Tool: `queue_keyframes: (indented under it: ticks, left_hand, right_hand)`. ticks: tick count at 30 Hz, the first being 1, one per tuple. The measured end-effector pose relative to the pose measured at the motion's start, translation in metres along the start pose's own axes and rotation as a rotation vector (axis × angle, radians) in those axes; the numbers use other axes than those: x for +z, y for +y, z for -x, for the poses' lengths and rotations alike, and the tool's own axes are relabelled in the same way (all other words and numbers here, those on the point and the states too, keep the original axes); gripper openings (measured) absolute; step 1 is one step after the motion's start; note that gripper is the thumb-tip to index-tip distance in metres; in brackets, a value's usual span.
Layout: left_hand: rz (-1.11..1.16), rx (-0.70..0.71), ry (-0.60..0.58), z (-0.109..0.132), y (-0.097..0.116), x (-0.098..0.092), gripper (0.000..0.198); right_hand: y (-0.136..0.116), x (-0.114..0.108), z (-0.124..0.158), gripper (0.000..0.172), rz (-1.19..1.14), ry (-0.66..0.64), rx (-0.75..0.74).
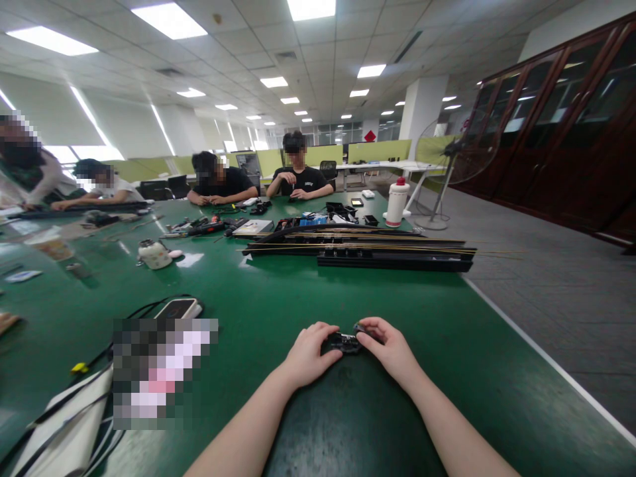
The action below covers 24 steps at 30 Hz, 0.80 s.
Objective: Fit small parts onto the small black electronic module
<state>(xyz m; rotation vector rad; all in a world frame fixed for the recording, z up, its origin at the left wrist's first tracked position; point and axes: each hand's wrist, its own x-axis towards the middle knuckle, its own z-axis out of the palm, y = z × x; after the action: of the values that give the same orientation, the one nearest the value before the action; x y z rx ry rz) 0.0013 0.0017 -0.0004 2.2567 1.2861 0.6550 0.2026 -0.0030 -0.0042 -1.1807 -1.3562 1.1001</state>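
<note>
A small black mechanical part [346, 342] with some metal bits in its hollow lies at the table's near side. My left hand [314, 352] is closed round its left end, thumb in front and fingers behind. At the part's right end, my right hand [386, 344] pinches a small dark piece [358, 328] between thumb and fingers, just above or touching the larger part. Exactly how the two pieces meet is hidden by my fingers.
Black rails [397, 264] with thin brass-coloured rods lie beyond my hands. A white bottle with a red cap [397, 204] stands behind them. Cables and a white-edged device [179, 309] are at left. Several people sit across the green table [238, 285]. A fan [450, 151] stands right.
</note>
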Motion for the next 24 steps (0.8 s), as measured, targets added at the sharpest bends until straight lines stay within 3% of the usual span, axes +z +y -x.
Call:
queue_keyframes:
  ticks: [12, 24]
  left_hand:
    - [-0.016, 0.002, -0.003, -0.0002, -0.0011, 0.0009, 0.044]
    - [-0.008, -0.003, -0.012, 0.0005, 0.0015, -0.002, 0.043]
  right_hand:
    - [-0.0081, -0.0047, -0.0005, 0.044, -0.178, 0.094, 0.089]
    - [-0.0018, -0.0075, -0.0022, 0.04, -0.26, 0.168, 0.072]
